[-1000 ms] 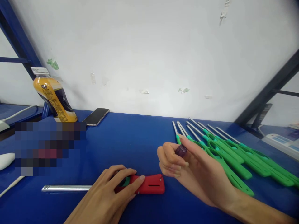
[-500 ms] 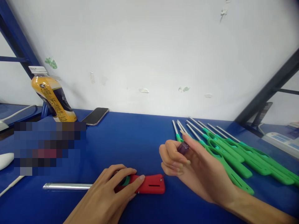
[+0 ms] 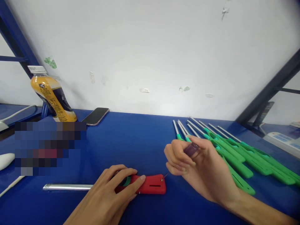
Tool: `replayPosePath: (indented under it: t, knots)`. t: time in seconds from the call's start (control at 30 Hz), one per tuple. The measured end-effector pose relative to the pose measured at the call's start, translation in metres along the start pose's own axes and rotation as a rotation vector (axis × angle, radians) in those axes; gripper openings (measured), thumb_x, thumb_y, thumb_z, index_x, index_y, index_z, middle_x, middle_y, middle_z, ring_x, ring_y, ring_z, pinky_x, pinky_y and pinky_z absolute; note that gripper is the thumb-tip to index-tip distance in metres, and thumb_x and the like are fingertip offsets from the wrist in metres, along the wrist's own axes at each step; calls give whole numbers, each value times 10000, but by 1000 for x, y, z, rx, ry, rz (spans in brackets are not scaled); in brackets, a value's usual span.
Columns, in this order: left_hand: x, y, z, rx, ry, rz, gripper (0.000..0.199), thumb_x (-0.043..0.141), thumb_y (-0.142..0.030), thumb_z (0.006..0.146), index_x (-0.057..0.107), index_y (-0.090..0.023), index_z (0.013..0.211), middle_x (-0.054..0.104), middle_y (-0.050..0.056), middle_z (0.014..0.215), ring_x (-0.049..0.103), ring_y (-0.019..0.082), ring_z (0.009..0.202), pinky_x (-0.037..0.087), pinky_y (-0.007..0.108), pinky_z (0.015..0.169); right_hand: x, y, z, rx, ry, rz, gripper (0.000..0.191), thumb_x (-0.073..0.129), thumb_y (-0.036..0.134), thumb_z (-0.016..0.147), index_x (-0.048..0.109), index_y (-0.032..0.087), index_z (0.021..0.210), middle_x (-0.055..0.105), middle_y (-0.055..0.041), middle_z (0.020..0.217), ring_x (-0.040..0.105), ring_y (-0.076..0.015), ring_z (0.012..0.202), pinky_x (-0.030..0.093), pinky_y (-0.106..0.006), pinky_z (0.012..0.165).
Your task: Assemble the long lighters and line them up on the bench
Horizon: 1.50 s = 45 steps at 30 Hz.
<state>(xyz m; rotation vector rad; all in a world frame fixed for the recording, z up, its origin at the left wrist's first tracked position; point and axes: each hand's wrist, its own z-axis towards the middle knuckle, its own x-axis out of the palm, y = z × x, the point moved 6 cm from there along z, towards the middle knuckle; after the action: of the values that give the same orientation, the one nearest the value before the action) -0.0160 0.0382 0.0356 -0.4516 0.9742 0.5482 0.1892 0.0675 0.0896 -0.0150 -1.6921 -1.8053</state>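
A red gas lighter (image 3: 154, 185) with a long silver barrel lies on the blue table, its barrel pointing left. My left hand (image 3: 112, 190) rests over its middle, fingers and thumb closed around the body against the tabletop. In my right hand (image 3: 199, 165) is a thin-shafted tool with a dark purple handle (image 3: 191, 150); whether it is a screwdriver or a pick I cannot tell. Its thin tip slants down-left to a small hole near the lighter's right end. Some pale material shows at that hole.
Several green gas lighters (image 3: 236, 153) lie side by side on the right, barrels toward the wall. At the back left are a phone (image 3: 96, 116) and a yellow drink bottle (image 3: 52, 95). A pixelated patch covers part of the left side, near a white cable (image 3: 11, 186).
My right hand has shifted slightly right, and the purple handle leans over more, while the tip stays by the hole. My left hand and the red lighter have stayed put.
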Motion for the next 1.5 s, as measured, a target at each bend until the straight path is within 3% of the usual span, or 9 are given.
replayPosePath:
  t: [0.17, 0.33, 0.47, 0.6, 0.8, 0.93, 1.13, 1.33, 1.5]
  knots:
    - [0, 0, -1, -4, 14, -7, 456, 470, -234, 1119, 588, -418, 1519, 726, -36, 1382, 628, 212, 1255, 562, 301, 1029, -9, -1, 0, 24, -108, 70, 586, 516, 604, 1052, 460, 212, 620, 330, 40, 654, 219, -127, 584, 255, -285, 557]
    - [2, 2, -1, -15, 24, -12, 498, 505, -224, 1088, 578, -423, 1538, 732, -27, 1384, 637, 224, 1249, 575, 311, 1022, -8, -5, -1, -2, -82, 11, 581, 534, 643, 1067, 561, 202, 690, 395, 42, 674, 314, -113, 573, 337, -251, 548]
    - [2, 3, -1, -13, 14, -15, 504, 523, -207, 1060, 614, -422, 1507, 744, -16, 1362, 652, 230, 1224, 584, 314, 1007, -7, -4, -4, -172, -30, -233, 504, 430, 618, 1133, 732, 241, 987, 549, 22, 730, 514, -128, 623, 448, -252, 571]
    - [2, 2, 0, -4, 14, -20, 494, 529, -183, 1042, 644, -404, 1468, 738, -17, 1370, 646, 228, 1232, 584, 311, 1009, -5, 3, -13, -372, -29, -589, 340, 467, 510, 1158, 716, 368, 1342, 711, 24, 836, 669, -122, 743, 545, -265, 736]
    - [1, 2, 0, 17, 2, -26, 475, 539, -189, 1047, 643, -397, 1461, 738, -14, 1362, 650, 233, 1216, 582, 312, 982, 3, 16, -23, -600, -62, -815, 275, 683, 246, 1076, 791, 397, 1279, 823, 27, 912, 754, -148, 764, 598, -269, 716]
    - [1, 2, 2, 12, -3, -17, 456, 524, -179, 1061, 672, -400, 1432, 748, -6, 1341, 666, 221, 1204, 583, 299, 989, 5, 18, -18, -543, -60, -877, 398, 510, 268, 1151, 671, 410, 1485, 817, -35, 1259, 790, -219, 1072, 652, -348, 846]
    - [-1, -1, 4, -4, 34, -42, 444, 558, -158, 1047, 683, -373, 1414, 751, 13, 1322, 676, 225, 1196, 614, 304, 977, 4, 26, -22, -755, -142, -916, 301, 746, 182, 1015, 839, 374, 1227, 769, -29, 886, 706, -179, 739, 604, -300, 637]
    - [-7, -7, 9, -52, 84, -81, 418, 551, -138, 1059, 690, -339, 1399, 740, 38, 1308, 667, 226, 1179, 631, 329, 972, 3, 23, -19, -609, -87, -990, 382, 566, 194, 1106, 745, 395, 1377, 804, -47, 1201, 761, -209, 1077, 635, -316, 876]
    - [-10, -10, 11, -60, 146, -56, 395, 546, -153, 1088, 675, -327, 1418, 725, 37, 1334, 655, 220, 1191, 629, 330, 987, -2, 27, -19, -731, -178, -911, 241, 886, 256, 904, 842, 355, 1120, 746, -2, 842, 704, -182, 733, 595, -296, 672]
